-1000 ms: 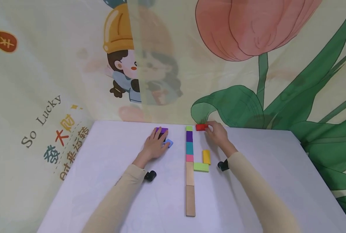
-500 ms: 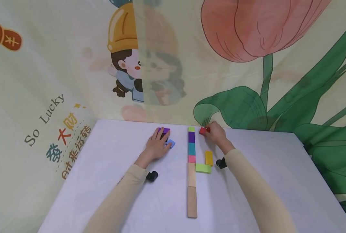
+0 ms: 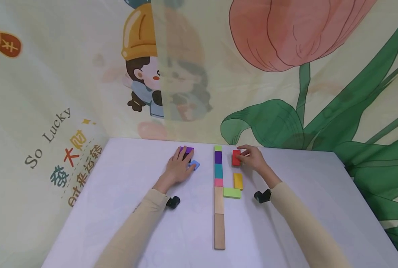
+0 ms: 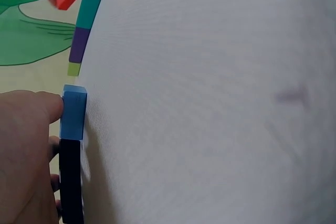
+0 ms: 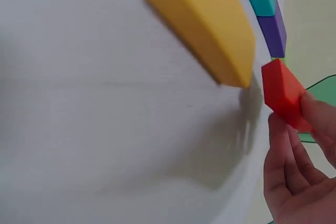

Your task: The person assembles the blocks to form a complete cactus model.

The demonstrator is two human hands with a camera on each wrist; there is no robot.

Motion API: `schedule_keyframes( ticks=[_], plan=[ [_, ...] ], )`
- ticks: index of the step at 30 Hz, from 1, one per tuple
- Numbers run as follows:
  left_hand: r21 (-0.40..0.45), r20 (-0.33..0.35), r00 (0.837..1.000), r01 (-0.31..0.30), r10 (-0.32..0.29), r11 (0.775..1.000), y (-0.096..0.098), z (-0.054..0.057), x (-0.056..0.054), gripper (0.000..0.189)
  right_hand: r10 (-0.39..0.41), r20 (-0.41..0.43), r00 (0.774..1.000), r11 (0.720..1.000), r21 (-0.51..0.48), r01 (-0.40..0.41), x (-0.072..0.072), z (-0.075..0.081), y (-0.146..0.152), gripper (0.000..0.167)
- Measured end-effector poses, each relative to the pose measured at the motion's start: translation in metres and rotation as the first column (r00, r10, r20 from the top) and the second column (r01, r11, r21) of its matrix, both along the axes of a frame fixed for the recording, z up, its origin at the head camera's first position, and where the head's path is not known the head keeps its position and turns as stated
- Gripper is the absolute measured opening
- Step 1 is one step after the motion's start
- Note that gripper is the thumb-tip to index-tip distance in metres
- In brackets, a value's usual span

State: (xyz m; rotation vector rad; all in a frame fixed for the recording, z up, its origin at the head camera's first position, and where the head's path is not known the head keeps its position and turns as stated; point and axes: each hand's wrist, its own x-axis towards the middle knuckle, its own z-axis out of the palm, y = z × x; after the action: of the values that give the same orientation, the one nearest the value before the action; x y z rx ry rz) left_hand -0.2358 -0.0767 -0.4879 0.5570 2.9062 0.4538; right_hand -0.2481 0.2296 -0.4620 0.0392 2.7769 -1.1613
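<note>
So the straight row of coloured and wood-toned rectangular blocks (image 3: 218, 199) is basically a wall. Left of it there's a roomy lane, until the left hand (image 3: 179, 166) on the purple rectangular block (image 3: 187, 149) and light-blue rectangular block (image 3: 195, 164). Right of it you only get a narrow slot: yellow rectangular block (image 3: 238, 181) and red rectangular block (image 3: 236, 158), pinched by the right hand (image 3: 253, 158), crowd it, and the lime-green rectangular block (image 3: 231, 192) plugs its near end. Beside the row's wood-toned end, plenty of space both sides.

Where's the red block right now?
In the head view, the red block is right of the long row of blocks, pinched in the right hand's grip, just beyond the yellow block.
</note>
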Motion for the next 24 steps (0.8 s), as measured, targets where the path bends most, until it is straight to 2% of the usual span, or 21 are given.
schedule_keyframes(
  ticks=[8, 13, 24],
  plan=[
    [0.030, -0.003, 1.000, 0.001, -0.001, 1.000, 0.001, 0.001, 0.001, 0.063, -0.023, 0.061, 0.998, 0.998, -0.058, 0.027, 0.013, -0.016, 0.015, 0.037],
    [0.022, -0.004, 1.000, -0.001, 0.001, 1.000, 0.000, 0.001, 0.002, 0.063, 0.011, 0.073, 0.997, 0.997, -0.074, -0.005, 0.013, -0.024, 0.017, 0.037],
    [0.028, 0.004, 1.000, 0.005, -0.005, 1.000, 0.001, 0.001, 0.001, 0.062, 0.037, 0.094, 0.995, 0.997, -0.065, -0.031, 0.015, -0.023, 0.014, 0.036]
  ],
)
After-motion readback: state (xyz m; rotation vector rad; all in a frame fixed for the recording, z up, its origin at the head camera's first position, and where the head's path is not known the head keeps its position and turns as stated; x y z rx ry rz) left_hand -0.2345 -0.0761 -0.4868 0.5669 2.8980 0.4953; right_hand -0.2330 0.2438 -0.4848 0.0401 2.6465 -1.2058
